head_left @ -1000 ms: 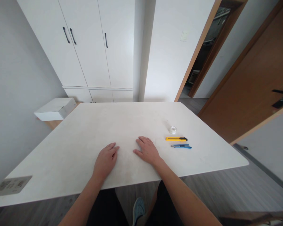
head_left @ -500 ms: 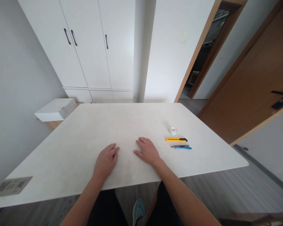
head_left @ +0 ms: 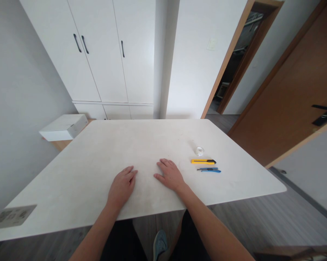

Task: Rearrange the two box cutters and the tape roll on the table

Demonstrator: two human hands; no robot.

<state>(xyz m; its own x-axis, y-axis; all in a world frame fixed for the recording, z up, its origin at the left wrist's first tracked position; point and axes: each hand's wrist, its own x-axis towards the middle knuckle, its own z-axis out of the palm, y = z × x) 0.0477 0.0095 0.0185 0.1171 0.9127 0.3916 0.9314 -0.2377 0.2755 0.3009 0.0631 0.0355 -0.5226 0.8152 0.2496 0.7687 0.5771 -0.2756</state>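
Nothing has moved since the earlier frames: your left hand (head_left: 122, 186) and your right hand (head_left: 171, 175) stay flat on the white table (head_left: 98, 156), palms down, fingers spread loosely and holding nothing. To the right of your right hand, near but apart, lie the yellow cutter (head_left: 203, 161), the blue pen (head_left: 209, 169) and, just beyond them, the clear tape roll (head_left: 199, 150).

Label (head_left: 12, 216) on table corner — print too small to read, left edge cropped; door (head_left: 296, 83) cut off at right edge.
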